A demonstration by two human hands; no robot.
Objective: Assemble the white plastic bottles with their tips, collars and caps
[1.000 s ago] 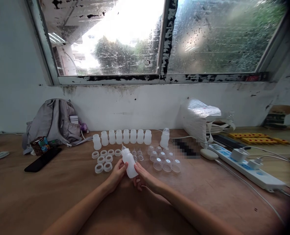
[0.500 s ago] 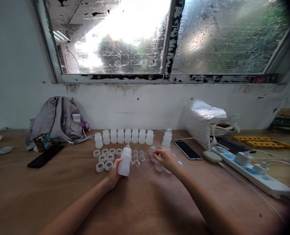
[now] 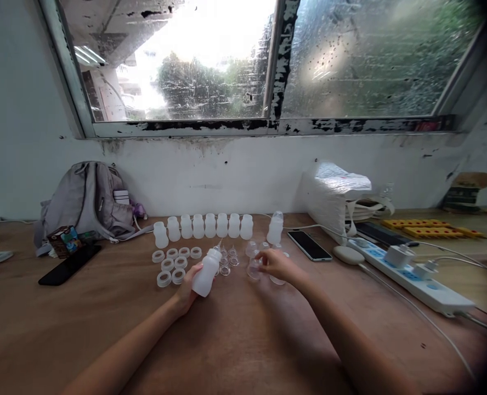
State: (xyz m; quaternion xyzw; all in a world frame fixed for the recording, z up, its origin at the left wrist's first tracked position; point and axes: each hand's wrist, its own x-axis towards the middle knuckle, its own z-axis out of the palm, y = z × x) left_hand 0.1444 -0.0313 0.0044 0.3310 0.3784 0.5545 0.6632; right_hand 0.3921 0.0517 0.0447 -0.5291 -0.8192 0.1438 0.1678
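— What are the hands doing?
— At the center of the frame, the left hand [image 3: 186, 289] is gripping a milky white bottle [image 3: 203, 276], fingers clamped around its side. The bottle is tilting, its clear nipple pointing toward the upper right.

— And the right hand [image 3: 279, 265]?
— It is reaching right of center, fingers pinching a clear cap [image 3: 253, 269] among other caps [image 3: 277, 280]. Motion is blurring the fingertips.

— What is lying around them on the counter [image 3: 227, 340]?
— Eight open bottles [image 3: 210, 225] are standing in a row behind the hands. White rings [image 3: 164, 278] are lying left of center, and loose nipples [image 3: 233, 259] are sitting between the two hands. A capped bottle [image 3: 275, 229] is standing upright behind the right hand.

— Anything toward the edges?
— A backpack [image 3: 88, 200] is leaning against the wall [image 3: 227, 184] at middle left, a dark phone [image 3: 68, 266] lying in front of it. At right, a second phone [image 3: 309, 246] is lying near a white power strip [image 3: 411, 278].
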